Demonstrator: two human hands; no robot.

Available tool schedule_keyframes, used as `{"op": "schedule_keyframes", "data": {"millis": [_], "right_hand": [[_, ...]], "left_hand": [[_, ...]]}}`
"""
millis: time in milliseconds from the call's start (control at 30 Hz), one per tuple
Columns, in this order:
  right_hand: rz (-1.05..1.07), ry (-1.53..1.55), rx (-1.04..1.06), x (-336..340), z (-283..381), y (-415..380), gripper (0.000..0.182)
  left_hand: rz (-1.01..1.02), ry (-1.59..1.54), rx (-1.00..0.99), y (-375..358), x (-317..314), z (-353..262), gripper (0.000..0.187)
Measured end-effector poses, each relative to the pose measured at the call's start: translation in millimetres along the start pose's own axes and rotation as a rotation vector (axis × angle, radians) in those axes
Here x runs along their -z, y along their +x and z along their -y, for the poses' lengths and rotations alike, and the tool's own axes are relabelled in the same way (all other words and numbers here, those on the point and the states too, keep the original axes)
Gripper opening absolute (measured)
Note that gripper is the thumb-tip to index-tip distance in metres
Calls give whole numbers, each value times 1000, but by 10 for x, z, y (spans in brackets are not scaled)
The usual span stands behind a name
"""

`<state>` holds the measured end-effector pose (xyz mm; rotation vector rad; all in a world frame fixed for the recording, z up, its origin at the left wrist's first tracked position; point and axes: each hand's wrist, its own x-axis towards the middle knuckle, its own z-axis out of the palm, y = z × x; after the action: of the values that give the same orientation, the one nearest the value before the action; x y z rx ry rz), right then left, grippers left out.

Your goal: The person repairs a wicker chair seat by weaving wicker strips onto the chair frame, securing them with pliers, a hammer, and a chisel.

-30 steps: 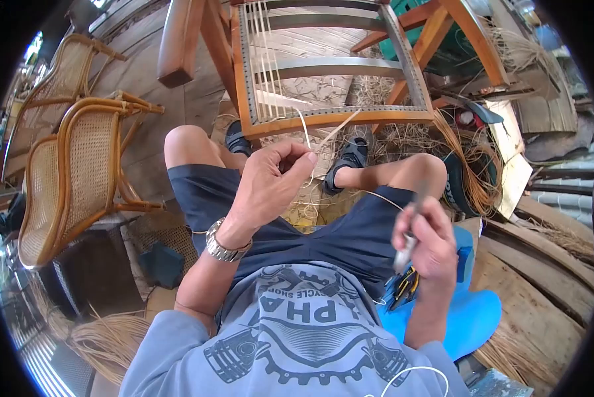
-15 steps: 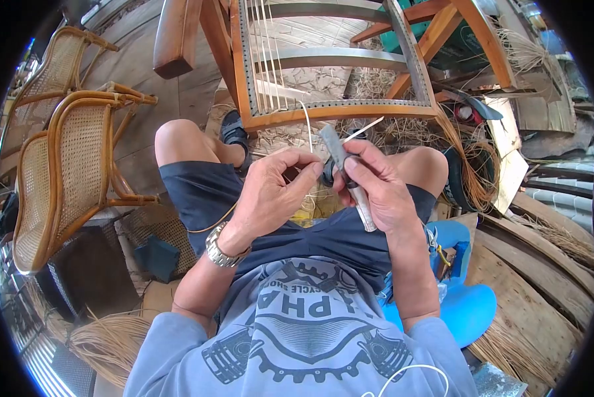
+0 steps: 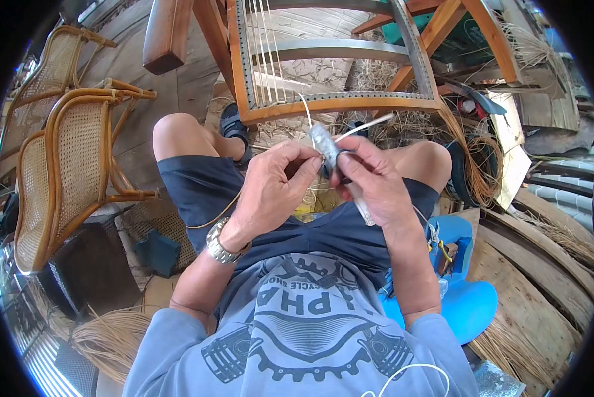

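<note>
My left hand [image 3: 280, 178] is closed, thumb and forefinger pinching a pale cane strand [image 3: 307, 110] that runs down from the front rail of a wooden chair frame [image 3: 350, 104]. My right hand [image 3: 379, 182] wraps round a knife [image 3: 322, 141] with a broad grey blade and a whitish handle showing below the palm. The blade lies against the strand beside my left fingertips. A pale cane end [image 3: 366, 126] sticks out to the upper right past the knife. Several strands [image 3: 268, 53] stretch across the left side of the frame, whose rails carry rows of small holes.
Rattan chairs with woven cane backs [image 3: 78, 159] stand on the left. A bundle of cane [image 3: 108, 337] lies at lower left, brown strands [image 3: 472, 155] hang at right. A blue plastic seat [image 3: 469, 311] with tools is by my right side. Cane scraps litter the floor.
The knife has turned so its blade shows its lighter flat side, and it has shifted left towards my left fingertips. My left hand keeps its pinch on the strand.
</note>
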<state>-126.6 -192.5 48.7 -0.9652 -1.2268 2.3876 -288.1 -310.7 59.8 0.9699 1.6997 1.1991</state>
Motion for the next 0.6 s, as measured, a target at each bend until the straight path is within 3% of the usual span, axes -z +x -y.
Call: {"op": "schedule_keyframes", "data": {"millis": [100, 267, 400, 600], "right_hand": [[-49, 49, 34, 106, 97, -4, 24], [65, 32, -55, 45, 122, -56, 25], [115, 134, -11, 6, -19, -35, 26], [67, 211, -47, 79, -25, 1, 20]], "left_hand": [[-15, 67, -25, -18, -10, -5, 14], [-23, -8, -10, 39, -91, -64, 14], [-19, -49, -10, 62, -124, -102, 14], [-22, -92, 6, 61, -176, -43, 13]]}}
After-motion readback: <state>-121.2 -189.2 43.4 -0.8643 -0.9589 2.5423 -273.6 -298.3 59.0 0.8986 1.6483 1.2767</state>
